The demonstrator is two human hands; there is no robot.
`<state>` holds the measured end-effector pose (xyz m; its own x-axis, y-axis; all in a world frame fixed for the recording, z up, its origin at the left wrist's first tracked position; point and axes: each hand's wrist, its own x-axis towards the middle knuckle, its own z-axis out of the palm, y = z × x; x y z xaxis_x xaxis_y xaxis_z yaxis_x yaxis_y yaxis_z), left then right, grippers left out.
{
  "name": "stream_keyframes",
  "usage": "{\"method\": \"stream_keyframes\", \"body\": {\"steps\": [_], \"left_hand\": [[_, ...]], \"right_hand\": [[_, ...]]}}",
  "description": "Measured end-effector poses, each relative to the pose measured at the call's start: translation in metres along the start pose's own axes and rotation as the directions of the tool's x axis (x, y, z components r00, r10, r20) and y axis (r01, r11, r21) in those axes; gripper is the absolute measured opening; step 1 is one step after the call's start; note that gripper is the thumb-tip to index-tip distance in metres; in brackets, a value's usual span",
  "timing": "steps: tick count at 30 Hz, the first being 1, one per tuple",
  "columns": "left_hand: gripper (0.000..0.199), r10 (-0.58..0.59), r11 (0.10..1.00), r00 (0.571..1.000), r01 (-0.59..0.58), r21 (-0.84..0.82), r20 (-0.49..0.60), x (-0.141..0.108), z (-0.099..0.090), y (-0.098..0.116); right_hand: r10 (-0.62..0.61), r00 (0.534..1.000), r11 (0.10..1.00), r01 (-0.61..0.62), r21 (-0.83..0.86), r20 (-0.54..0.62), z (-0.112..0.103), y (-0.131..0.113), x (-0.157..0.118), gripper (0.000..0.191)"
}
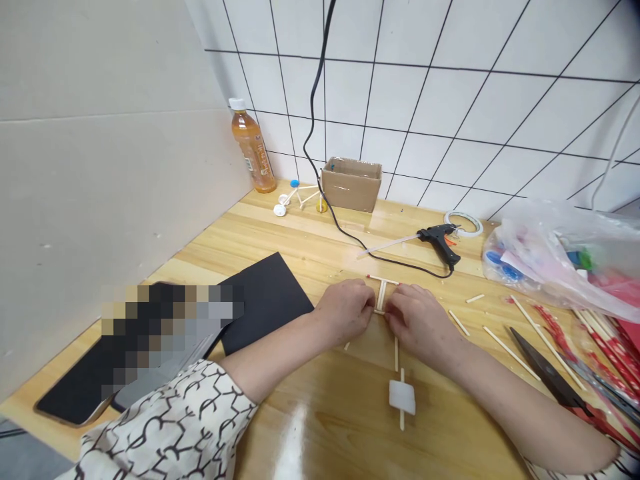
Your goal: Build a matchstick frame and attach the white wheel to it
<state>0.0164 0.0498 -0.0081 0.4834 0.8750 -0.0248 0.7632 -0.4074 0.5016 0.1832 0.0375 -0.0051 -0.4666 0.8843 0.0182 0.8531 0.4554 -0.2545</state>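
Left hand (344, 312) and right hand (419, 325) sit close together on the tabletop (320, 253), fingers curled inward and clamped on a small stick frame (382, 295) from its two sides. The frame lies at about 12 o'clock from the hands, between them and reaching just beyond the fingertips. One crosspiece runs 9 to 3 along its far end, a shorter one lies along its near end, and a short upright joins them on the 12-to-6 line. Neither hand is clearly nearer; the right hand's fingers lap slightly over the near end, while the left hand's meet its edge.

At 6 o'clock, in line with that upright, a loose stick (397, 353) points toward the person, and just past it a white block (402, 397) sits skewered on another stick (402, 419). At 12 o'clock a glue gun (439, 243) rests on its side, its cord (380, 257) running back past a cardboard box (351, 185). A small wheeled stick model (300, 199) stands at 11 o'clock. Scissors (545, 373) and more sticks (510, 353) lie around 4 o'clock, below a plastic bag (560, 260); black card (267, 303) lies at 9 o'clock.
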Motion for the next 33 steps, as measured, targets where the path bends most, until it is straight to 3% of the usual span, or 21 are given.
{"method": "stream_keyframes", "body": {"steps": [7,14,25,33], "left_hand": [[0.012,-0.031,0.999,0.993,0.032,0.004,-0.113,-0.019,-0.010,-0.003],[0.018,-0.223,0.973,0.972,0.217,0.079,0.080,-0.053,-0.014,0.007],[0.023,-0.235,0.959,0.970,0.219,0.181,0.068,-0.049,-0.006,0.018],[0.021,-0.238,0.959,0.969,0.225,0.171,0.060,-0.048,-0.006,0.020]], "right_hand": [[-0.006,0.993,0.997,0.015,0.077,-0.118,-0.020,0.005,-0.020,0.010],[0.030,0.996,0.997,-0.035,0.065,0.079,-0.010,-0.004,-0.036,0.017],[0.209,0.961,0.977,-0.211,-0.008,0.183,-0.005,-0.012,-0.027,0.021],[0.152,0.981,0.988,-0.154,0.007,0.123,0.002,-0.005,-0.030,0.023]]}}
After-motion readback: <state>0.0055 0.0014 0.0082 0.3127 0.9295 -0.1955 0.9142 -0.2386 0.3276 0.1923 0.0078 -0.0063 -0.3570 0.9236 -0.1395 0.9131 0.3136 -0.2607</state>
